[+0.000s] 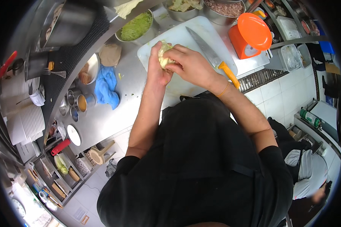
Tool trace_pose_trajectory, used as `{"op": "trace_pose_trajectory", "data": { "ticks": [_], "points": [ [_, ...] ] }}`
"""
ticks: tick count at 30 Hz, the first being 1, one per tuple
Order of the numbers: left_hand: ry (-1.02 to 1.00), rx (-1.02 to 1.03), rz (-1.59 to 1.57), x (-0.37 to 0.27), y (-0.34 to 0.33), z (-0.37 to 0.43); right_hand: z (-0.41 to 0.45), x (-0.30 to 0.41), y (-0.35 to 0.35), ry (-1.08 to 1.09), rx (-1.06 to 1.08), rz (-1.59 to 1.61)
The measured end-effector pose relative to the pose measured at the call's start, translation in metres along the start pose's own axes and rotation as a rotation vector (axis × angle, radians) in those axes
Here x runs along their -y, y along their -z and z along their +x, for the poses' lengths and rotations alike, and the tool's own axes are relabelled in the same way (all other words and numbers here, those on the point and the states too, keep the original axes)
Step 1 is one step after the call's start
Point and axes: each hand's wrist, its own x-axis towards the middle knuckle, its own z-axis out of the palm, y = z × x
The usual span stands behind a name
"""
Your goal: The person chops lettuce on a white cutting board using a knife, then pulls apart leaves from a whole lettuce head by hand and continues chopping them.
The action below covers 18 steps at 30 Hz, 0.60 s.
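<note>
A small piece of pale green cabbage or lettuce (165, 56) is held above the cutting board between both hands. My left hand (157, 66) grips it from the left side, thumb and fingers upright. From the right, my right hand (186, 63) has its fingers curled onto the leaves, hiding part of them. Beneath lies a white cutting board (176, 34). A chef's knife (204, 46) with a yellow handle (229, 74) rests on its right part, blade pointing away, handle overhanging the near right edge.
Shredded green vegetable fills a steel bowl (137, 27) beyond the board. An orange kitchen scale (244, 37) stands to the right. Left are a blue cloth (105, 86), a white bowl (93, 68) and several steel cups (81, 102). Another person (305, 164) is behind on the right.
</note>
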Motion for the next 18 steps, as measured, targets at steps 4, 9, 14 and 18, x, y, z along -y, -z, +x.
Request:
{"op": "trace_pose_trajectory", "data": {
  "ticks": [4,9,14,18],
  "points": [
    [-0.002,-0.051,0.011,0.008,-0.008,-0.001,-0.009,-0.014,-0.007,0.062,0.001,0.023],
    [0.085,0.151,0.008,0.009,0.006,-0.002,-0.012,-0.018,-0.001,-0.337,0.096,0.62],
    [0.217,0.222,-0.24,0.012,0.026,0.004,0.009,-0.036,0.018,-0.307,-0.169,0.802],
    [0.228,0.183,-0.306,0.008,0.016,-0.006,0.061,-0.073,0.05,-0.362,-0.37,0.411]
  ]
}}
